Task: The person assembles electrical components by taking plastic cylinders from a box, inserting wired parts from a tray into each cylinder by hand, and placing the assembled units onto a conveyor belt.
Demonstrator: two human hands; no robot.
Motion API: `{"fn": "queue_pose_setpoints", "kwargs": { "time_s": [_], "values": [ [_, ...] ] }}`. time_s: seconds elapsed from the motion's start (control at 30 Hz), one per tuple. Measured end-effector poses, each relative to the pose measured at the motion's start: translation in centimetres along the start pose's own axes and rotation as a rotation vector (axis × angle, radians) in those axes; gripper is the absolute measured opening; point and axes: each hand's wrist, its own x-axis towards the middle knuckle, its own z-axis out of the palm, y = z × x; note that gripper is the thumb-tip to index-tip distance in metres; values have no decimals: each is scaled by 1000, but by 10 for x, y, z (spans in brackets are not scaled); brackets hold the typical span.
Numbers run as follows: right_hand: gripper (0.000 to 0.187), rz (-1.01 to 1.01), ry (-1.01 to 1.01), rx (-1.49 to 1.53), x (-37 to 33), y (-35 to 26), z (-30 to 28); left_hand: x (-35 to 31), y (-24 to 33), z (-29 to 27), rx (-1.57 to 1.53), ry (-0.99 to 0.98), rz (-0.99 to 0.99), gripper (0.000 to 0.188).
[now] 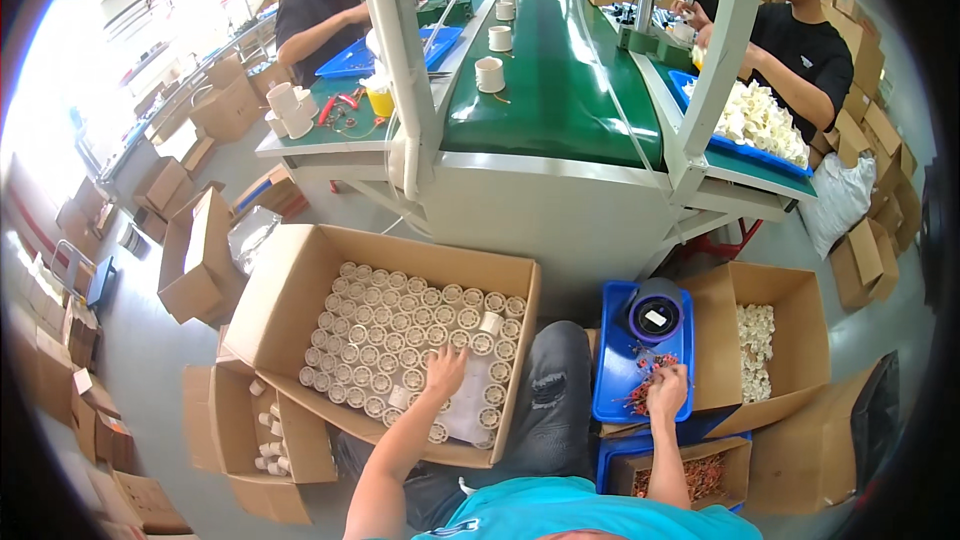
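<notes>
Below the green conveyor (555, 70), now with left hand (446, 373) spread over white parts (396, 339), right hand (667, 393) curled at red pieces (640, 398), can't tell if pinching!

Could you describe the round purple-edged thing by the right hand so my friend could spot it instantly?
From the large green conveyor belt, come toward the person, to the blue tray under the right hand. At the tray's far end sits the dark round object. Its purple edge and white label set it apart from the small red parts nearby.

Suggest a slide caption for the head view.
Left hand at white parts in carton; right hand at red pieces in blue tray.
</notes>
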Motion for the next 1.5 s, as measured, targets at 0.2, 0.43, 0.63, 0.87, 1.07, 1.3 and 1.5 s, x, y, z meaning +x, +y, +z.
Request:
{"fn": "queue_pose_setpoints", "kwargs": {
  "time_s": [0.2, 0.43, 0.63, 0.87, 1.07, 1.3, 1.5],
  "values": [
    [3, 74, 229, 206, 2, -14, -26, 9, 13, -55, -340, -256, -135, 70],
    [20, 238, 247, 517, 15, -12, -55, -5, 7, -144, -1668, -107, -231, 55],
    [25, 227, -35, 980, 27, -114, -99, -33, 78, -217, -2257, 20, -129, 47],
    [25, 315, -790, 1285, 12, -176, -70, -52, 122, -269, -1262, 467, 150, 43],
    [20, 381, -918, 1432, 6, -183, -62, -54, 104, -262, -1224, 20, 225, 42],
    [19, -22, -708, 1015, -2, -176, -49, -63, 90, -258, -1700, -364, 27, 39],
    [19, -146, -381, 880, 7, -185, -46, -54, 96, -253, -1111, 225, -47, 45]
  ]
}}
